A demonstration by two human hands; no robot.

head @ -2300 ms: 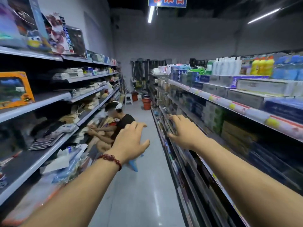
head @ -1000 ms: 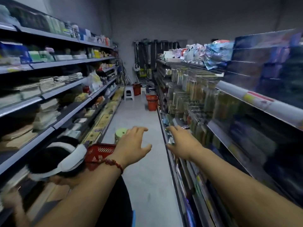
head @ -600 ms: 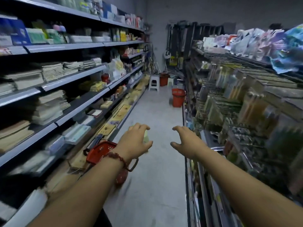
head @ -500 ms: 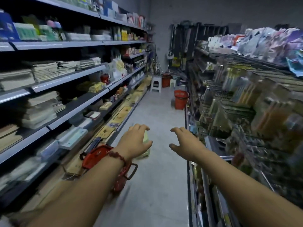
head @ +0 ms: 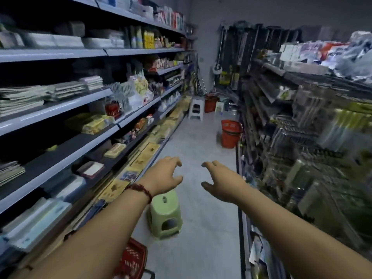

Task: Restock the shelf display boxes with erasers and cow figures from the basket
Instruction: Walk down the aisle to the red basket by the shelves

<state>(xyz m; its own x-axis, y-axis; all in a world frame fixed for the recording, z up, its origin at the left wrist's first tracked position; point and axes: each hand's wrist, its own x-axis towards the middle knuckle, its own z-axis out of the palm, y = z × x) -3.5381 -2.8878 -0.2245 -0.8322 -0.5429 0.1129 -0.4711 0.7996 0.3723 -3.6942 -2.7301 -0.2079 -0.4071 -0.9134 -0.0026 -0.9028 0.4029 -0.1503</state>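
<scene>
- L hand (head: 164,176): held out fwd over the aisle floor (head: 203,208), palm down, fingers apart and loosely bent, nothing in it.
- R hand (head: 222,183): same posture, level w/ the L, fingers spread, thumb toward the L hand, nothing in it.
- The two hands are near each other but apart. Neither touches any stock.
- Red bead bracelet (head: 141,190) on my L wrist.
- Basket (head: 133,258): red plastic mesh, on the floor at the bottom edge of view, under my L forearm, just beside the base of the L shelving (head: 60,109). Only part of it shows, and I can't tell the contents.
- Erasers, cow figures, display boxes: can't pick them out, the stock is too blurred.
- Green stool (head: 165,216): upright on the floor, just beyond the basket, below my L hand in view.
- L shelving: several tiers w/ stacked paper goods, packets and flat open boxes on the lower tiers.
- R shelving (head: 291,73): packets hanging on hooks, heavily blurred.
- Farther down the aisle: red bucket (head: 230,135) on the floor against the R shelving base.
- White stool (head: 195,111) stands beyond the bucket, nearer the L shelving.
</scene>
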